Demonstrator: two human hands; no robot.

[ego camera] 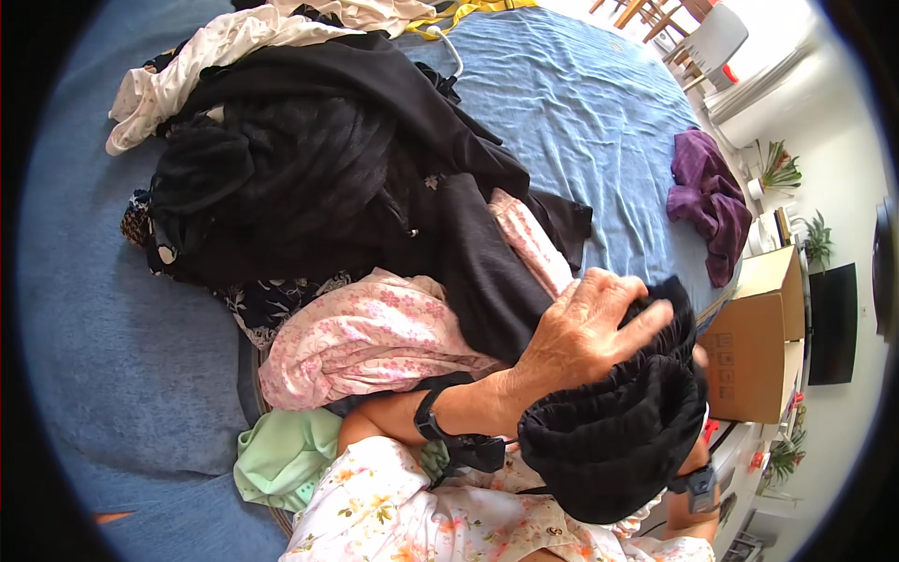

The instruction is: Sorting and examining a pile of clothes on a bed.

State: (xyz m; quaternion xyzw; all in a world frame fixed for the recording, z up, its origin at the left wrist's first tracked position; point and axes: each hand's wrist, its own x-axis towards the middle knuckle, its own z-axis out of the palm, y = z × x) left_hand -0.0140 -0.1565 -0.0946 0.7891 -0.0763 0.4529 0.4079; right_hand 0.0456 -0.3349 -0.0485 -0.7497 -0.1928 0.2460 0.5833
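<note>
A bunched black garment [618, 435] with a gathered edge is held up before my chest. Over its upper part lies my left hand [590, 330], thumb and fingers spread apart; whether they pinch the cloth is unclear. Behind the garment's right side, my right hand [700, 356] is mostly hidden, with only a bit of finger showing; it supports the cloth. To the left of my hands are a pink floral cloth [351, 337], a dark grey garment piece [484, 267] and a large heap of black clothes [302, 175].
The clothes lie on a blue-covered surface [562, 91]. A light green cloth [281, 449] is at lower left, a white patterned garment [175, 77] at upper left, yellow straps [477, 8] at the top. A purple cloth [709, 197] and an open cardboard box [748, 351] are at right.
</note>
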